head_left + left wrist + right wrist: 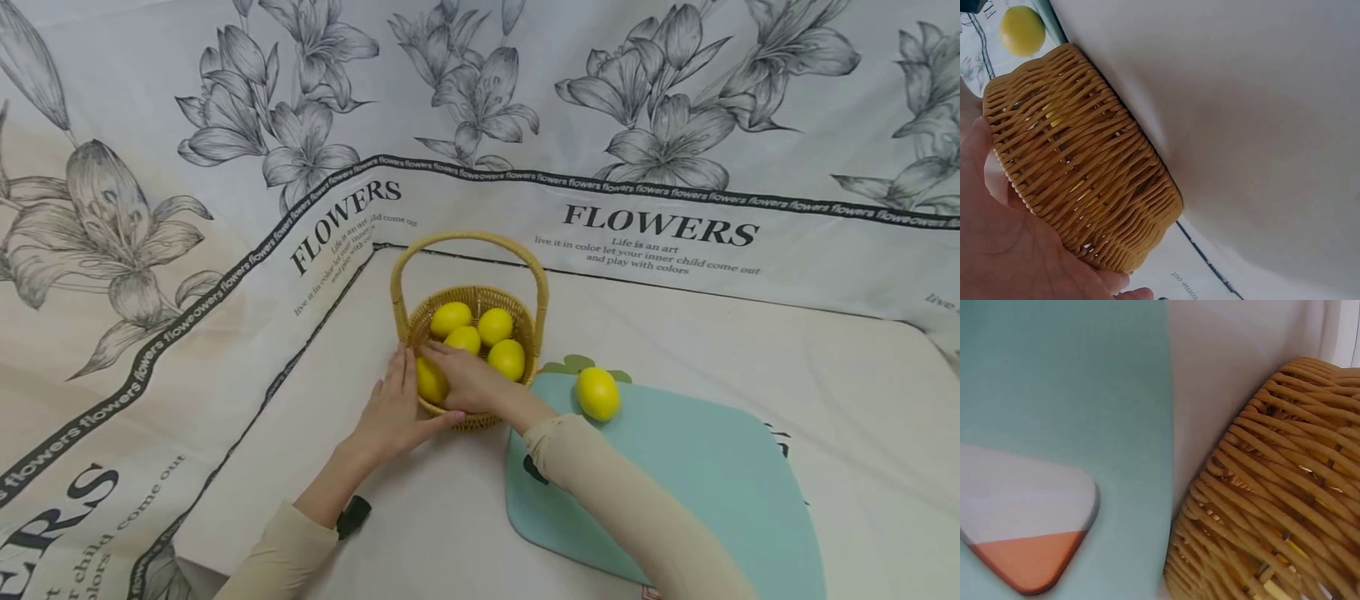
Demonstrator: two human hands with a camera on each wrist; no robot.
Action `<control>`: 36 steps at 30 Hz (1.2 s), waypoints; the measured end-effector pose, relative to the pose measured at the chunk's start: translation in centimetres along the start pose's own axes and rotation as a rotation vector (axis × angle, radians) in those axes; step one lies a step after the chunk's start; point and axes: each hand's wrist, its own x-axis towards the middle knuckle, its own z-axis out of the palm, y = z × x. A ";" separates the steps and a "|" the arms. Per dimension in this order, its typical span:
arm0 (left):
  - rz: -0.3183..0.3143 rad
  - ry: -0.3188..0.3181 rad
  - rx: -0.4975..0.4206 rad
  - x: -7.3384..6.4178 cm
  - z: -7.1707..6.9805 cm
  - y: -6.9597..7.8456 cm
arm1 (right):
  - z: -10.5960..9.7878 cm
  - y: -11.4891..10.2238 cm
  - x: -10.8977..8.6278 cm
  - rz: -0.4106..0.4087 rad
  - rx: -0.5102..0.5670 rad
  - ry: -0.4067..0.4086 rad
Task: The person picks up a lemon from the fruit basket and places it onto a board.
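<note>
A woven wicker basket (pixel 480 422) with a tall arched handle (pixel 468 237) holds several yellow lemons (pixel 496 326). My left hand (pixel 393 417) rests against the basket's near left side, its fingers straight along the rim and its thumb across the front. In the left wrist view, that hand (pixel 1016 244) touches the rim beside the woven wall. My right hand (pixel 468 379) reaches inside over the near rim. It holds a lemon (pixel 431 381) at the basket's left, with fingers over its far side; the thumb is hidden. Nothing of the right hand shows in the right wrist view.
A light blue cutting board (pixel 697 467) lies right of the basket, under the right forearm. One lemon (pixel 597 394) sits at its far left corner, next to green leaf shapes (pixel 573 364). The white table meets a flower-printed cloth (pixel 645 242) behind and at left.
</note>
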 end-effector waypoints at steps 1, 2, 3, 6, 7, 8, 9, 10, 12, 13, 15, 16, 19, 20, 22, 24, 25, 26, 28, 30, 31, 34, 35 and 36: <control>-0.002 -0.001 -0.001 -0.1 -0.1 0.0 | 0.0 -0.1 0.1 -0.003 -0.002 -0.010; -0.003 -0.002 -0.004 -0.1 -0.1 0.0 | 0.0 -0.1 0.2 -0.005 -0.007 -0.018; -0.003 -0.002 -0.003 -0.1 -0.1 0.0 | 0.1 -0.1 0.3 -0.005 -0.012 -0.027; 0.003 0.000 0.004 -0.2 -0.1 0.1 | 0.2 -0.1 0.4 0.002 -0.029 -0.042; 0.004 0.000 0.006 -0.2 0.0 0.1 | 0.3 -0.1 0.4 0.004 -0.035 -0.046; 0.005 0.000 0.006 -0.2 0.0 0.1 | 0.3 -0.1 0.4 0.008 -0.039 -0.050; 0.006 0.001 0.006 -0.2 0.0 0.1 | 0.3 0.0 0.5 0.008 -0.042 -0.052; 0.007 0.002 0.005 -0.1 0.0 0.2 | 0.3 0.0 0.5 0.005 -0.044 -0.052; 0.007 0.002 0.004 -0.1 0.0 0.2 | 0.3 0.1 0.5 0.001 -0.046 -0.051; 0.007 0.001 0.002 -0.1 0.0 0.2 | 0.3 0.2 0.5 0.001 -0.046 -0.051; 0.008 -0.002 0.001 -0.1 0.0 0.3 | 0.3 0.3 0.5 0.002 -0.045 -0.048; 0.009 -0.003 0.000 -0.1 0.0 0.3 | 0.2 0.3 0.5 0.004 -0.042 -0.045; 0.009 -0.001 -0.005 -0.1 0.0 0.3 | 0.2 0.4 0.4 -0.001 -0.027 -0.027; 0.011 0.001 -0.005 -0.1 0.1 0.2 | 0.2 0.4 0.3 -0.008 -0.021 -0.016; 0.014 0.006 -0.005 -0.1 0.1 0.2 | 0.1 0.4 0.2 -0.025 -0.014 0.008; 0.017 0.006 -0.007 0.0 0.1 0.2 | -0.1 0.4 0.0 -0.041 -0.005 0.032; 0.018 0.005 -0.007 0.0 0.1 0.2 | -0.3 0.4 -0.1 -0.046 -0.002 0.045; 0.017 0.003 -0.008 0.0 0.1 0.2 | -0.5 0.3 -0.2 -0.049 0.000 0.059; 0.015 -0.001 -0.013 0.0 0.0 0.2 | -0.9 0.2 -0.5 -0.044 0.001 0.078; 0.011 -0.003 -0.015 -0.1 -0.1 0.2 | -1.4 0.2 -0.9 -0.029 0.009 0.098; 0.010 -0.001 -0.015 -0.1 -0.1 0.2 | -1.6 0.3 -1.0 -0.023 0.010 0.107; 0.004 -0.001 -0.013 0.0 -0.1 0.2 | -2.4 0.4 -1.6 -0.004 0.026 0.137; 0.002 -0.001 -0.013 -0.1 -0.1 0.1 | -2.7 0.4 -1.8 -0.006 0.033 0.152; 0.000 -0.002 -0.012 -0.1 -0.1 0.1 | -2.9 0.4 -2.0 -0.003 0.040 0.164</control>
